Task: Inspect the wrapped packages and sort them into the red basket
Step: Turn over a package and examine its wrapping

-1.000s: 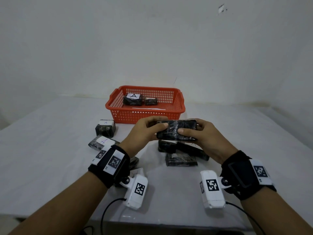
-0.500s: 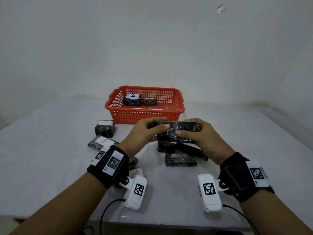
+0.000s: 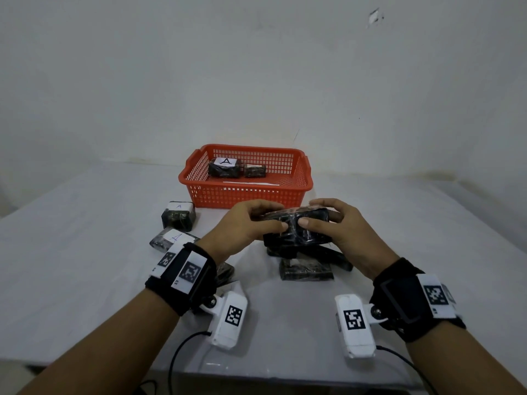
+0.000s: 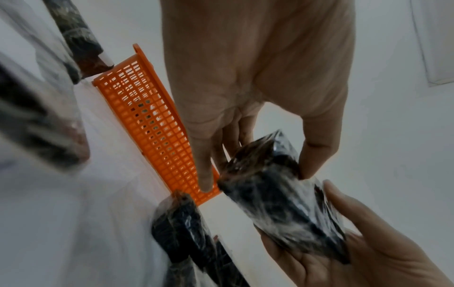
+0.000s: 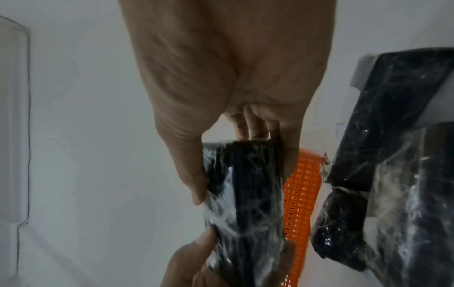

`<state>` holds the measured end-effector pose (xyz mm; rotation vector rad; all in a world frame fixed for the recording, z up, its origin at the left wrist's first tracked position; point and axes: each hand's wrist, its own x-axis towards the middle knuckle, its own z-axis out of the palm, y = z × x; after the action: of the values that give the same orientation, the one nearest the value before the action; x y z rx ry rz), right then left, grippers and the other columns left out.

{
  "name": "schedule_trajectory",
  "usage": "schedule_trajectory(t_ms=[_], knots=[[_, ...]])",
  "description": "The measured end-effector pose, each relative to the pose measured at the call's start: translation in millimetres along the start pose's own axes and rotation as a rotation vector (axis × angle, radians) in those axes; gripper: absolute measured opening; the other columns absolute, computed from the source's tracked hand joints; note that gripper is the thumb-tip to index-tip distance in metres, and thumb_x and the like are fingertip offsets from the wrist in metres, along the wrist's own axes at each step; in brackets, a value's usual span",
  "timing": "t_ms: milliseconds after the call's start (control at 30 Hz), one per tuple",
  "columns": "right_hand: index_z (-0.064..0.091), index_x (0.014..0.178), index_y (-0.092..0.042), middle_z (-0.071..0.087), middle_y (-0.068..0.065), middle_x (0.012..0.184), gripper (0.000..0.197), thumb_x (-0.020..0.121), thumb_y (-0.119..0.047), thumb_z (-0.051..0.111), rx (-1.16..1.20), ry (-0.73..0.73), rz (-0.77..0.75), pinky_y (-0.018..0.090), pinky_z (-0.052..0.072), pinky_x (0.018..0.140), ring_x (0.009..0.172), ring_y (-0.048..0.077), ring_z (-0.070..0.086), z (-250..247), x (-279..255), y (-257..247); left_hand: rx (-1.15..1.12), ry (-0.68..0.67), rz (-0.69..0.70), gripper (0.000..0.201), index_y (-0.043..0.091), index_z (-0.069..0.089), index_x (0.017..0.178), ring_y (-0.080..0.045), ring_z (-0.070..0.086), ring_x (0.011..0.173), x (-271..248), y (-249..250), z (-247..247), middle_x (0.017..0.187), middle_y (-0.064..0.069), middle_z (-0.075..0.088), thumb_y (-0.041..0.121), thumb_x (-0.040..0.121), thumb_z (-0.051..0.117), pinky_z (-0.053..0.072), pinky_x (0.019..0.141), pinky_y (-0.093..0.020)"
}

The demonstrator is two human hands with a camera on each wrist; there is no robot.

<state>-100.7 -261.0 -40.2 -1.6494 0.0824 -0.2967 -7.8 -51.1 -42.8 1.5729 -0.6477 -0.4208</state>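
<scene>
A black package wrapped in clear film point(image 3: 296, 228) point(image 4: 282, 202) point(image 5: 245, 203) is held above the table between both hands. My left hand point(image 3: 251, 223) point(image 4: 258, 155) grips its left end, thumb on the near face. My right hand point(image 3: 336, 223) point(image 5: 243, 165) grips the right end, thumb pressed on the near face. The red basket point(image 3: 248, 192) point(image 4: 147, 124) point(image 5: 301, 203) stands just behind and holds two wrapped packages, one point(image 3: 224, 168) labelled A. No label shows on the held package.
Two A-labelled packages point(image 3: 178, 215) point(image 3: 171, 239) lie left of my hands. Several dark wrapped packages point(image 3: 306, 266) are piled on the white table point(image 3: 85, 252) under the held one; another is partly hidden behind my left wrist. Cables hang over the near table edge.
Both hands have turned the package, tipping its top away, so its broad face now points more upward. The hands stay in nearly the same place.
</scene>
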Motion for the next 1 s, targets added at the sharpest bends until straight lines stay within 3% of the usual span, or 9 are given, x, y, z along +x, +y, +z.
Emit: schedule_trajectory(t_ms=[67, 167, 267, 467, 567, 667, 833, 933, 1000], knots=[[0.063, 0.127, -0.017, 0.079, 0.009, 0.115, 0.074, 0.065, -0.034, 0.097, 0.036, -0.032, 0.014, 0.039, 0.061, 0.087, 0.102, 0.027, 0.078, -2.5, 0.2, -2.8, 0.04, -0.031, -0.003, 0.045, 0.015, 0.066, 0.131, -0.024, 0.071, 0.117, -0.2, 2.7, -3.1, 0.125, -0.006, 0.073, 0.002, 0.089, 0.076, 0.06, 0.097, -0.036], [0.066, 0.123, -0.012, 0.079, 0.008, 0.11, 0.048, 0.081, -0.031, 0.079, 0.116, -0.078, 0.022, 0.032, 0.059, 0.081, 0.097, 0.024, 0.077, -5.1, -0.6, -7.0, 0.099, -0.074, 0.024, 0.055, 0.027, 0.065, 0.136, -0.018, 0.068, 0.118, -0.9, 5.0, -9.4, 0.128, 0.0, 0.07, 0.003, 0.088, 0.076, 0.059, 0.098, -0.032], [0.07, 0.118, -0.009, 0.077, 0.011, 0.109, 0.029, 0.092, -0.023, 0.069, 0.141, -0.078, 0.009, 0.03, 0.056, 0.081, 0.096, 0.023, 0.073, -5.9, -1.3, -8.1, 0.197, -0.091, 0.057, 0.056, 0.028, 0.069, 0.129, -0.019, 0.067, 0.118, -1.2, 6.6, -12.3, 0.125, 0.004, 0.071, 0.013, 0.076, 0.082, 0.058, 0.099, -0.037], [0.066, 0.13, 0.003, 0.075, 0.019, 0.122, 0.049, 0.086, -0.019, 0.073, 0.231, -0.052, -0.025, 0.031, 0.058, 0.095, 0.111, 0.028, 0.07, -5.2, -2.9, -12.8, 0.141, -0.055, 0.143, 0.062, 0.022, 0.065, 0.129, -0.018, 0.065, 0.123, -1.1, 8.3, -9.0, 0.129, -0.004, 0.068, 0.007, 0.07, 0.078, 0.059, 0.098, -0.032], [0.069, 0.127, -0.006, 0.076, 0.01, 0.118, 0.044, 0.09, -0.029, 0.075, 0.253, -0.091, 0.049, 0.042, 0.055, 0.102, 0.112, 0.028, 0.07, -0.7, -7.3, -16.6, 0.079, -0.069, 0.17, 0.065, 0.019, 0.063, 0.135, -0.017, 0.063, 0.127, -1.5, 7.3, -6.8, 0.134, -0.003, 0.067, -0.002, 0.076, 0.078, 0.057, 0.104, -0.04], [0.072, 0.13, -0.018, 0.075, 0.012, 0.127, 0.046, 0.093, -0.043, 0.065, 0.247, -0.147, 0.132, 0.048, 0.055, 0.106, 0.12, 0.031, 0.071, 3.4, -12.3, -18.7, 0.099, -0.088, 0.176, 0.064, 0.019, 0.061, 0.135, -0.013, 0.062, 0.129, -0.9, 5.5, -0.7, 0.133, 0.0, 0.068, -0.006, 0.08, 0.082, 0.055, 0.107, -0.042], [0.069, 0.131, -0.009, 0.076, 0.016, 0.123, 0.05, 0.09, -0.038, 0.073, 0.122, -0.133, 0.066, 0.051, 0.055, 0.107, 0.117, 0.037, 0.072, 0.3, -10.6, -19.8, 0.143, -0.119, 0.155, 0.063, 0.027, 0.058, 0.137, -0.008, 0.064, 0.126, -2.2, 5.6, 4.0, 0.135, 0.007, 0.066, 0.011, 0.083, 0.086, 0.056, 0.103, -0.037], [0.072, 0.126, -0.015, 0.077, 0.011, 0.121, 0.05, 0.083, -0.037, 0.082, 0.042, -0.107, 0.006, 0.052, 0.054, 0.107, 0.113, 0.03, 0.074, -2.0, -9.2, -14.8, 0.017, -0.146, 0.064, 0.07, 0.03, 0.056, 0.14, -0.012, 0.068, 0.123, -4.9, 7.9, 6.1, 0.138, 0.004, 0.065, 0.05, 0.079, 0.083, 0.057, 0.1, -0.033], [0.074, 0.123, -0.02, 0.077, 0.007, 0.122, 0.051, 0.078, -0.04, 0.084, -0.009, -0.109, -0.032, 0.052, 0.054, 0.108, 0.115, 0.026, 0.074, -2.0, -10.6, -11.9, -0.06, -0.155, -0.008, 0.079, 0.022, 0.058, 0.141, -0.017, 0.069, 0.122, -4.1, 9.1, 9.2, 0.136, -0.003, 0.068, 0.061, 0.075, 0.077, 0.057, 0.101, -0.037]])
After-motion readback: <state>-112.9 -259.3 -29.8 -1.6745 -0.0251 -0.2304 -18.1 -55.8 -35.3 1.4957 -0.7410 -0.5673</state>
